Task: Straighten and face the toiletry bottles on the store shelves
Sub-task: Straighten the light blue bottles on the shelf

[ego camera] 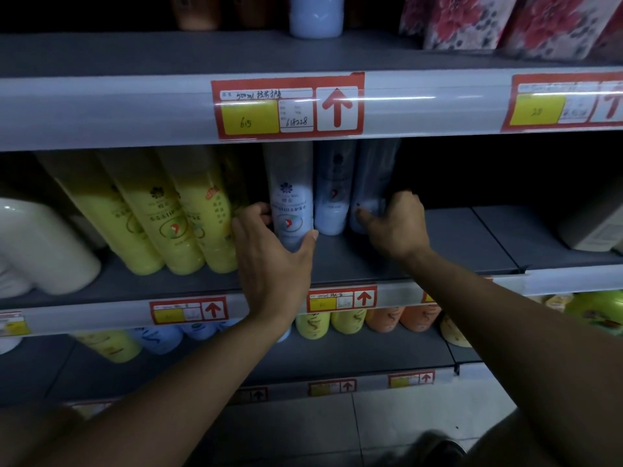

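Three pale blue toiletry bottles stand in a row on the middle shelf (455,244). My left hand (273,254) grips the base of the left blue bottle (291,197), whose label faces me. The middle blue bottle (333,197) stands untouched between my hands. My right hand (396,224) grips the lower part of the right blue bottle (371,183), which is darker and further back. Left of them, three yellow bottles (158,214) lean in a tight group.
White containers (40,244) sit at the far left of the middle shelf, a pale box (593,227) at the far right. The lower shelf holds yellow, blue and orange bottles (347,320). Floral packs (505,25) and a blue bottle (317,15) stand on the top shelf.
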`<state>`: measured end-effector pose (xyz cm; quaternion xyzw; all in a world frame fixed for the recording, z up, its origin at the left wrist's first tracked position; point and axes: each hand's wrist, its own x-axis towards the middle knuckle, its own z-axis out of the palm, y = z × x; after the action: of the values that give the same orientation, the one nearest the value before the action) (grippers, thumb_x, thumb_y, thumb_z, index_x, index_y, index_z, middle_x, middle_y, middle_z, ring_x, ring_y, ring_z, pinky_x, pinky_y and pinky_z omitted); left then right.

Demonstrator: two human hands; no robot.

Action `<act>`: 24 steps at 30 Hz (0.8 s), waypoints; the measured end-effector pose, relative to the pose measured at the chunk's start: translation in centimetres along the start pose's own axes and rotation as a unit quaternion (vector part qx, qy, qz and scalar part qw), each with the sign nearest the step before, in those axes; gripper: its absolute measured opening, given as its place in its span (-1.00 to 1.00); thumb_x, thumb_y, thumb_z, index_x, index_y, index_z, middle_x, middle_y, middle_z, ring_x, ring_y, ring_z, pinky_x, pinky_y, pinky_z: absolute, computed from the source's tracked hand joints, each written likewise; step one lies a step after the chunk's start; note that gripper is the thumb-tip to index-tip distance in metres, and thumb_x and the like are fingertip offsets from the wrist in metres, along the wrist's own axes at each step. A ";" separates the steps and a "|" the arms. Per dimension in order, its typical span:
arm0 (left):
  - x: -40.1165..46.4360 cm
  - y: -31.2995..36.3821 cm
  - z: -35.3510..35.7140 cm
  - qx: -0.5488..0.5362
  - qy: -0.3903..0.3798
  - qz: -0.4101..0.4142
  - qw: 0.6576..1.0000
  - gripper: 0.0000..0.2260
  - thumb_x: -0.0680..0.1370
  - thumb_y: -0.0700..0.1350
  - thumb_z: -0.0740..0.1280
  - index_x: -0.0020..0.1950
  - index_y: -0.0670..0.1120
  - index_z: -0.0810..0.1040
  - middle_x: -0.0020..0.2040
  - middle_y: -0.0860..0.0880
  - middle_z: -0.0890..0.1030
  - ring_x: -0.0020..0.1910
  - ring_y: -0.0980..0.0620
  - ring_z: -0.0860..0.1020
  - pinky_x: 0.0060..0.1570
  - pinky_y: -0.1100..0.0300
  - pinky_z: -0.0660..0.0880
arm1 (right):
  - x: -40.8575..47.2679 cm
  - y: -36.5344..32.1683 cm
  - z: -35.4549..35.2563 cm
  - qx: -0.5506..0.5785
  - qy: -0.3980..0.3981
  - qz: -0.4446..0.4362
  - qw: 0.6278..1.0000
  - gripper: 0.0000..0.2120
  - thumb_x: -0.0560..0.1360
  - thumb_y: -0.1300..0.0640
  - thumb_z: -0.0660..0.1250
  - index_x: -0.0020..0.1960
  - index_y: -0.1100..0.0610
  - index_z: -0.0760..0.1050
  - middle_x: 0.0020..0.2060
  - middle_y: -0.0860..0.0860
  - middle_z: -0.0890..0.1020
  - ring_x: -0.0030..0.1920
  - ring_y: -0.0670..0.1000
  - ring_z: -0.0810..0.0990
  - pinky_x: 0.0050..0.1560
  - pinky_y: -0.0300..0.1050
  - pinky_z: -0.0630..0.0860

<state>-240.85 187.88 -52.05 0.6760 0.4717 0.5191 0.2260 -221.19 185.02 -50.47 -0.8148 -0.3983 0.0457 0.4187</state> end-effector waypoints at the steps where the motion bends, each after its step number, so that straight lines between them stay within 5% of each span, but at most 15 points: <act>1: 0.0 0.0 0.0 -0.002 0.000 0.001 1.000 -0.41 0.39 0.05 0.63 0.26 -0.02 0.40 0.16 0.04 0.44 0.09 -0.01 0.56 -0.01 -0.02 0.62 | 0.1 0.0 0.1 0.000 -0.004 0.003 1.000 -0.54 0.40 -0.08 0.53 0.10 0.26 0.61 -0.01 0.18 0.70 0.05 0.20 0.68 0.04 0.10 0.67; 15: -1.9 -0.2 -1.9 -0.029 -0.043 0.020 0.998 -0.31 0.40 -0.14 0.62 0.45 0.01 0.39 0.24 0.08 0.42 0.24 0.00 0.52 0.20 -0.08 0.58 | -1.4 -0.6 -1.2 -0.036 -0.064 -0.002 0.997 -0.27 0.38 -0.04 0.61 0.37 0.26 0.36 0.30 0.27 0.53 0.32 0.30 0.53 0.29 0.15 0.54; 20: -2.7 0.7 -4.2 -0.013 -0.049 0.033 0.998 -0.39 0.42 -0.20 0.58 0.38 0.04 0.40 0.16 0.11 0.43 0.07 0.13 0.50 0.09 0.10 0.56 | -3.6 -1.3 -2.5 -0.033 -0.045 0.005 0.998 -0.40 0.42 0.02 0.57 0.23 0.28 0.33 0.24 0.32 0.49 0.27 0.36 0.51 0.23 0.17 0.52; 24: -3.6 0.5 -6.2 -0.015 -0.085 0.035 0.996 -0.47 0.45 -0.22 0.55 0.29 0.12 0.41 0.08 0.18 0.46 -0.02 0.22 0.52 -0.09 0.17 0.59 | -6.1 -2.0 -3.8 0.000 -0.036 0.009 0.999 -0.40 0.45 0.05 0.49 0.37 0.21 0.33 0.26 0.23 0.48 0.24 0.27 0.53 0.24 0.19 0.53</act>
<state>-246.39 183.35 -51.13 0.7302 0.4186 0.4748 0.2572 -224.98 179.06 -48.11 -0.8162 -0.4055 0.0789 0.4040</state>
